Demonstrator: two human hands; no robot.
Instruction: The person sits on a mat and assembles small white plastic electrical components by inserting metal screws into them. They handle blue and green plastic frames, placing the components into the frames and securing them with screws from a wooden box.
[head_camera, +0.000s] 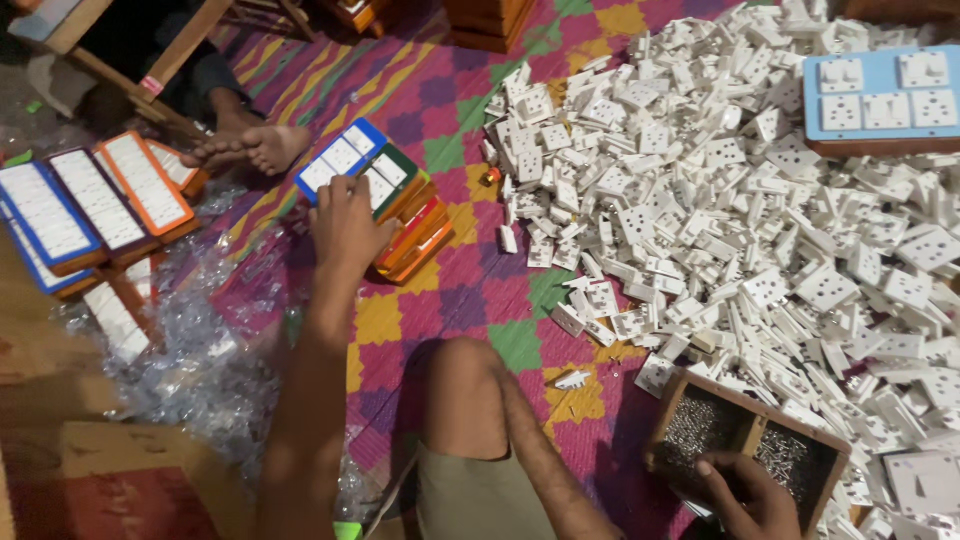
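The left hand (345, 225) is stretched out ahead of the person, palm down with fingers spread, resting on top of a stack of switch boards (385, 205) that lies on the patterned mat (450, 290). The topmost board, blue-framed with white sockets set in it, lies half under the fingers and runs on past the fingertips; its long axis slants away from the hand, up and to the right. Whether the fingers curl round an edge or only press flat on it I cannot tell; it looks like a loose, open touch.

The right hand (745, 495) is drawn in close to the body, just right of the bent knee (465, 375). Its fingers curl down into the near compartment of a wooden box of small screws (745, 445) (closed enough to be pinching a few, though what lies between the fingertips is hidden). The box sits directly under that hand, its divider running away from the wrist.

Beyond the right hand and to its right spreads a large heap of white socket parts (760, 220), with a pale blue board (880, 100) at its far side. Left of the left hand lie crumpled clear plastic wrap (190, 340) and a row of finished boards (95, 205). Another person's bare foot (250, 148) rests beyond them. The stack is far nearer the left hand; the right would have to cross the knee.
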